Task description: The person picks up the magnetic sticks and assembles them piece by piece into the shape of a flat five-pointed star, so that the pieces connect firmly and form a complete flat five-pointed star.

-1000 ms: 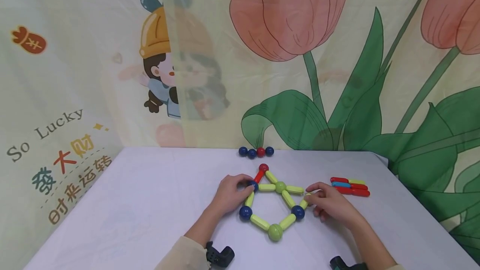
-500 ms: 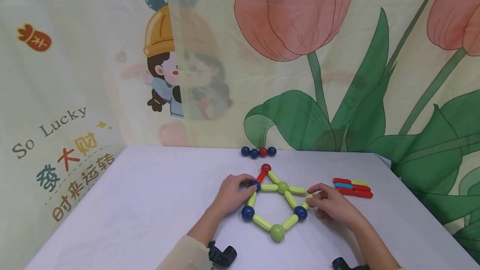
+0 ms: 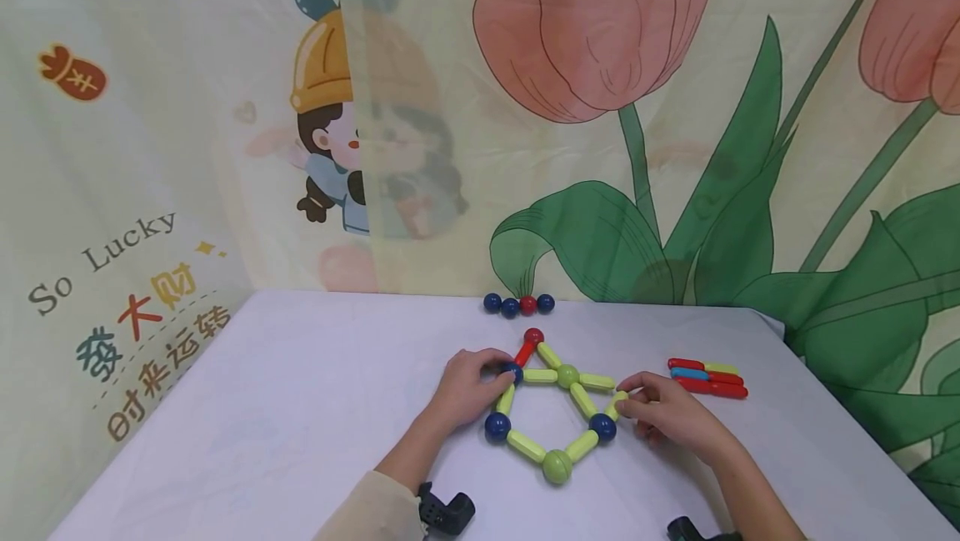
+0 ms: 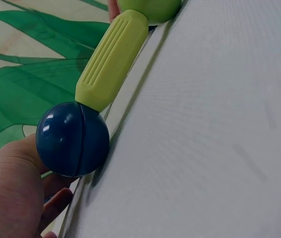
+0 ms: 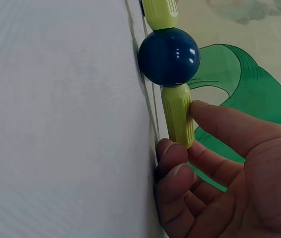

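Observation:
A flat frame of balls and sticks from a building toy lies on the white table. My left hand (image 3: pixel 467 389) pinches a dark blue ball (image 3: pixel 514 371) at its upper left corner. In the left wrist view, that hand shows behind another blue ball (image 4: pixel 72 139), joined by a stick (image 4: pixel 113 59) to a green ball (image 4: pixel 153 7). On the right side, my right hand (image 3: pixel 666 409) holds a short yellow-green stick (image 3: pixel 617 404) that slants up from a blue ball (image 3: pixel 602 427). Its thumb presses the stick's side in the right wrist view, fingers curled at the far end.
A row of blue and red balls (image 3: pixel 528 304) sits at the table's back edge. Several red, blue and green sticks (image 3: pixel 708 388) lie together beyond the right hand. Another yellow-green stick (image 3: pixel 597 381) juts from the frame's green ball (image 3: pixel 567 375) toward the right fingertips.
The head view has turned slightly, so everything appears a little further right. More of the right-hand stick's outer end shows beside the fingertips. The left hand keeps its place on the blue ball.

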Available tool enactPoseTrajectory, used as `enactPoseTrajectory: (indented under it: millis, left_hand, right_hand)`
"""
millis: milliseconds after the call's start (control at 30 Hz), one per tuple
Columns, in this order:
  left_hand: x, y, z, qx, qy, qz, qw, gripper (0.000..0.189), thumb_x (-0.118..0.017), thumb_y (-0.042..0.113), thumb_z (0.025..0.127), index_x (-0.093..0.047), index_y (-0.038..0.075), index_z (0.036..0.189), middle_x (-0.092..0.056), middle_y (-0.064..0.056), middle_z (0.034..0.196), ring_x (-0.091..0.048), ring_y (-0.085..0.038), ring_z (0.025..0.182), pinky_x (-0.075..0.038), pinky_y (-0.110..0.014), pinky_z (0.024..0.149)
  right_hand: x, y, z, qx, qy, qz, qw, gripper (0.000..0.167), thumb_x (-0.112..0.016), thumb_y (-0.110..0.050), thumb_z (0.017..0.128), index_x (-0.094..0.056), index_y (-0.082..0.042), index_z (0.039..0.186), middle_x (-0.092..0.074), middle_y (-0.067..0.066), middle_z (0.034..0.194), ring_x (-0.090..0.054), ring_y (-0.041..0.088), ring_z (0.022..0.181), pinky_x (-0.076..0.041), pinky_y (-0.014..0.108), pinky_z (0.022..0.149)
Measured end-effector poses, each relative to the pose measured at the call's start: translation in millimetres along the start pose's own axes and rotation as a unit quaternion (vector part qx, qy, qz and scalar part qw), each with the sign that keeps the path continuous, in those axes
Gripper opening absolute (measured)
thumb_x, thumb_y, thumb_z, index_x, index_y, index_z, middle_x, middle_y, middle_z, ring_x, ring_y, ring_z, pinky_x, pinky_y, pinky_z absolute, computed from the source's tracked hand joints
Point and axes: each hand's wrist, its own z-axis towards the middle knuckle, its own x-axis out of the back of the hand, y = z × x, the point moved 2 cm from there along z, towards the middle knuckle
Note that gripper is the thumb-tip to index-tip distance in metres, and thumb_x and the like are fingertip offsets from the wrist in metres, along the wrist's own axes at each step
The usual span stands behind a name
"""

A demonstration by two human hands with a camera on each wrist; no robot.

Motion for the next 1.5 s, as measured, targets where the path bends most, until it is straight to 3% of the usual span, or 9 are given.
enactPoseTrajectory:
  millis: [167,367,533,733,967,1300,1500]
  left_hand:
    - [0.7,0.4,-0.4,0.003,-0.003,-0.002,1.0000,0.030,-0.069,0.029,0.097,-0.072,0.016,0.124,-0.075,-0.002,0.123,-0.063,-0.026,0.126,-0.035,-0.058,0.119]
    - [1.4,0.8,0.6,-0.001,-0.003,-0.002,1.0000,0.030,-0.069,0.029,0.098,-0.072,0.016,0.124,-0.075,-0.002,0.122,-0.063,-0.026,0.127,-0.029,-0.058,0.123]
    - [0.3,0.9,-1.0,0.002,-0.004,-0.006,1.0000,0.029,-0.069,0.028,0.098,-0.072,0.016,0.124,-0.075,-0.002,0.122,-0.063,-0.027,0.128,-0.025,-0.059,0.126]
    - [0.1,-0.1,-3.2,0.010,-0.007,-0.004,0.9999,0.030,-0.069,0.030,0.098,-0.072,0.017,0.125,-0.075,-0.001,0.122,-0.063,-0.026,0.126,-0.035,-0.056,0.120]
    - [1.1,0.7,-0.9,0.007,-0.004,-0.007,0.9999,0.030,-0.069,0.030,0.097,-0.073,0.018,0.125,-0.074,0.001,0.122,-0.062,-0.024,0.121,-0.042,-0.053,0.112]
    - [-1.0,1.2,-1.2,0.003,-0.003,-0.010,0.9999,0.030,-0.070,0.029,0.097,-0.073,0.016,0.123,-0.075,-0.001,0.121,-0.063,-0.025,0.123,-0.035,-0.055,0.119]
    - [0.7,2.5,-0.3,0.003,-0.002,-0.004,1.0000,0.029,-0.069,0.029,0.097,-0.073,0.016,0.124,-0.075,-0.001,0.121,-0.063,-0.025,0.126,-0.029,-0.056,0.124]
  right_hand:
    - [2,-1,0.1,0.001,0.006,-0.014,0.9999,0.050,-0.076,-0.032,0.093,-0.059,-0.003,0.130,-0.063,0.008,0.092,-0.060,0.022,0.071,-0.056,0.032,0.065]
    - [9,-6,-0.2,0.016,0.058,-0.049,0.9970,0.048,-0.070,-0.035,0.096,-0.059,-0.002,0.129,-0.064,0.012,0.101,-0.060,0.021,0.073,-0.055,0.031,0.064]
    - [9,-16,1.9,0.027,0.089,-0.047,0.9946,0.045,-0.068,-0.033,0.098,-0.059,-0.003,0.131,-0.063,0.019,0.117,-0.062,0.023,0.088,-0.058,0.030,0.068]
    - [5,-40,9.2,0.060,0.103,-0.037,0.9922,0.047,-0.066,-0.036,0.100,-0.059,-0.003,0.132,-0.062,0.022,0.126,-0.063,0.028,0.103,-0.061,0.034,0.077]
    - [-2,-68,26.5,0.086,0.106,-0.016,0.9905,0.048,-0.064,-0.038,0.100,-0.058,-0.005,0.134,-0.061,0.021,0.134,-0.059,0.034,0.117,-0.061,0.038,0.086]
    - [-14,-90,56.6,0.087,0.152,0.050,0.9832,0.043,-0.061,-0.034,0.103,-0.059,-0.006,0.136,-0.060,0.018,0.133,-0.058,0.033,0.120,-0.057,0.037,0.094]
    - [-25,-92,79.0,0.086,0.147,0.048,0.9842,0.045,-0.061,-0.029,0.102,-0.056,-0.006,0.140,-0.059,0.020,0.138,-0.054,0.036,0.128,-0.054,0.046,0.100]
